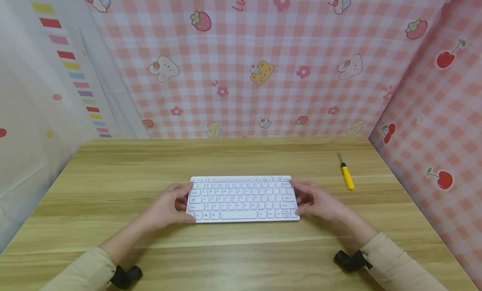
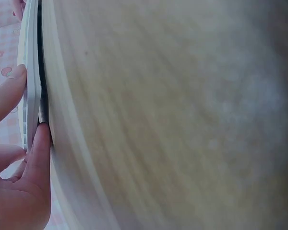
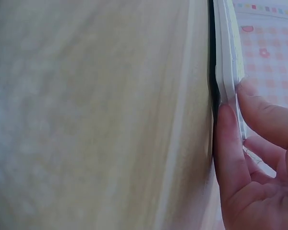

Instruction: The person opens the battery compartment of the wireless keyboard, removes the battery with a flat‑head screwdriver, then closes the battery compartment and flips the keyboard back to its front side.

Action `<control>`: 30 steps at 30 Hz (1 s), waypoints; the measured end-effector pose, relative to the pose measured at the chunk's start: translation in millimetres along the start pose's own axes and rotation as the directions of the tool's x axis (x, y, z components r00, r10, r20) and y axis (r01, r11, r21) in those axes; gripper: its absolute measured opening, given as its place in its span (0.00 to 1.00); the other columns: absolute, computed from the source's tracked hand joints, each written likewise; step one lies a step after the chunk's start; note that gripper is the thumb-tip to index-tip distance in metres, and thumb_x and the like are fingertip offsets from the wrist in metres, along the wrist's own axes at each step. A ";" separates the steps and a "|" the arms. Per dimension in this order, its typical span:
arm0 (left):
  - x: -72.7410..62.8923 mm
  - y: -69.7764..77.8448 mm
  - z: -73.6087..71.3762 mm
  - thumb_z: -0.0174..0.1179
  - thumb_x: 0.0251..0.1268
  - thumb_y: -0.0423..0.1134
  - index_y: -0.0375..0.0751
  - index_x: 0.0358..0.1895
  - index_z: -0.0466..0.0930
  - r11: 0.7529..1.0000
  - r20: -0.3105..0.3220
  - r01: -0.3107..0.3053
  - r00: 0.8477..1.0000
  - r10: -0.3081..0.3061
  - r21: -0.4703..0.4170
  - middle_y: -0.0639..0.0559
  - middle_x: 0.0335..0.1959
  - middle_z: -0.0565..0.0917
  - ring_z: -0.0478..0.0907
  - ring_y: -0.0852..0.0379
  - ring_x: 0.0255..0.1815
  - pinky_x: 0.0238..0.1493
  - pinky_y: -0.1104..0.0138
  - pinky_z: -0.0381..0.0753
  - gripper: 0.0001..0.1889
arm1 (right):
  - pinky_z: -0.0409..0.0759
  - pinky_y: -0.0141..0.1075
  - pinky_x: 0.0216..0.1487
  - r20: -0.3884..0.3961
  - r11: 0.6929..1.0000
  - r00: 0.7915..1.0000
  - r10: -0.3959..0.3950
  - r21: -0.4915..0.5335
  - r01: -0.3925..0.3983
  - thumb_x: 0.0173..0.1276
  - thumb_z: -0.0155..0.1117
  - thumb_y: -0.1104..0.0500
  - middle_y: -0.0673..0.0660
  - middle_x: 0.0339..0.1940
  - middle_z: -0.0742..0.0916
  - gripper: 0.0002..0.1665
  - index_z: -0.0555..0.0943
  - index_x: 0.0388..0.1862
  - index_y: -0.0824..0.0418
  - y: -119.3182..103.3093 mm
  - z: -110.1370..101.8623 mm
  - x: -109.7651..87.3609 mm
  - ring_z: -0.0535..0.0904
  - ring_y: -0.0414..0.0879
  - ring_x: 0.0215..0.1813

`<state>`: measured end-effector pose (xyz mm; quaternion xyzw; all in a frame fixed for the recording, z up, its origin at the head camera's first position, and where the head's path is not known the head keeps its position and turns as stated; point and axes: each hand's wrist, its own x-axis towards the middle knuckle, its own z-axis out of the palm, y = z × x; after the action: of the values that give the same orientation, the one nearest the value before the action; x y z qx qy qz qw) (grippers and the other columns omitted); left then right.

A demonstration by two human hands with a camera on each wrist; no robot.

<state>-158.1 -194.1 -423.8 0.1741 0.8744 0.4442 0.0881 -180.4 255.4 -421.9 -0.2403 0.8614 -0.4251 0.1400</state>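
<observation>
A white keyboard (image 1: 241,199) lies across the middle of the wooden table, its long space bar toward the person. At its left end my left hand (image 1: 171,205) grips the edge, with the thumb on the near corner and fingers around the side. My right hand (image 1: 320,201) grips the opposite end in much the same way. Both wrist views show the thumb over the top and a finger under the edge of the keyboard (image 2: 32,91), (image 3: 224,52). A dark gap shows between the keyboard's underside and the table there.
On the table's right side lies a screwdriver (image 1: 347,176) with a yellow handle and its shaft pointing away. Pink checked cloth (image 1: 241,44) hangs behind the wooden table (image 1: 226,257) and along its right side. A pale curtain (image 1: 30,94) hangs at the left.
</observation>
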 end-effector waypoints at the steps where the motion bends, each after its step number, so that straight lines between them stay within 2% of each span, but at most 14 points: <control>1: 0.0 -0.2 -0.1 0.81 0.42 0.36 0.25 0.72 0.60 1.000 0.002 -0.003 1.000 0.003 0.003 0.37 0.57 0.72 0.77 0.52 0.44 0.46 0.69 0.82 0.52 | 0.82 0.33 0.46 0.000 1.000 1.000 0.001 0.001 -0.001 0.57 0.76 0.66 0.72 0.65 0.71 0.50 0.61 0.75 0.71 0.3 0.1 0.0 0.79 0.51 0.48; 13: -0.2 -1.7 -1.4 0.82 0.41 0.35 0.24 0.71 0.61 1.000 0.014 -0.011 1.000 0.011 0.010 0.38 0.56 0.72 0.77 0.52 0.45 0.48 0.69 0.82 0.52 | 0.82 0.33 0.46 0.004 1.000 1.000 0.006 -0.009 -0.006 0.57 0.76 0.65 0.70 0.63 0.72 0.50 0.61 0.75 0.71 0.2 1.1 0.4 0.77 0.50 0.48; 20: 1.1 0.4 -2.3 0.82 0.41 0.35 0.24 0.71 0.62 0.999 0.016 -0.003 1.000 0.003 0.052 0.39 0.54 0.73 0.77 0.53 0.42 0.45 0.69 0.82 0.52 | 0.81 0.33 0.48 0.022 1.000 1.000 0.014 -0.022 -0.014 0.59 0.75 0.64 0.69 0.64 0.71 0.51 0.59 0.76 0.71 -3.4 0.5 0.1 0.77 0.50 0.49; 23: 2.5 3.1 -4.1 0.81 0.42 0.39 0.23 0.69 0.63 0.991 0.020 -0.044 0.999 0.042 0.127 0.41 0.50 0.76 0.76 0.55 0.40 0.42 0.69 0.82 0.50 | 0.81 0.34 0.48 0.028 1.000 0.999 0.022 -0.014 -0.022 0.59 0.75 0.64 0.70 0.65 0.70 0.51 0.58 0.76 0.70 -4.2 0.1 -0.4 0.76 0.51 0.49; 25: 4.3 6.4 -6.2 0.81 0.44 0.44 0.23 0.69 0.64 0.976 0.010 -0.063 0.998 0.062 0.208 0.41 0.49 0.77 0.76 0.54 0.40 0.42 0.65 0.82 0.50 | 0.81 0.34 0.48 0.030 1.000 0.999 0.025 -0.010 -0.024 0.60 0.75 0.64 0.70 0.65 0.70 0.51 0.58 0.77 0.69 -4.3 0.0 -0.3 0.76 0.51 0.50; 27: 6.6 11.3 -7.4 0.80 0.45 0.48 0.24 0.69 0.65 0.953 -0.020 -0.079 0.996 0.089 0.294 0.38 0.50 0.78 0.77 0.49 0.45 0.47 0.59 0.81 0.50 | 0.81 0.34 0.48 0.030 0.999 0.999 0.031 -0.012 -0.030 0.60 0.75 0.64 0.69 0.65 0.70 0.51 0.58 0.77 0.68 -4.3 -0.2 -0.6 0.76 0.51 0.50; 30: 10.8 22.6 -6.6 0.79 0.46 0.52 0.27 0.72 0.63 0.925 -0.060 -0.082 0.992 0.112 0.370 0.32 0.60 0.75 0.75 0.38 0.57 0.56 0.47 0.76 0.52 | 0.81 0.34 0.48 0.028 0.999 0.999 0.031 -0.024 -0.031 0.60 0.75 0.63 0.69 0.65 0.70 0.51 0.58 0.77 0.68 -3.6 -0.3 -0.7 0.76 0.51 0.50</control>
<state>-165.1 -182.6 -401.6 0.2127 0.9351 0.2834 -0.0034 -178.9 254.1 -418.9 -0.2346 0.8678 -0.4092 0.1561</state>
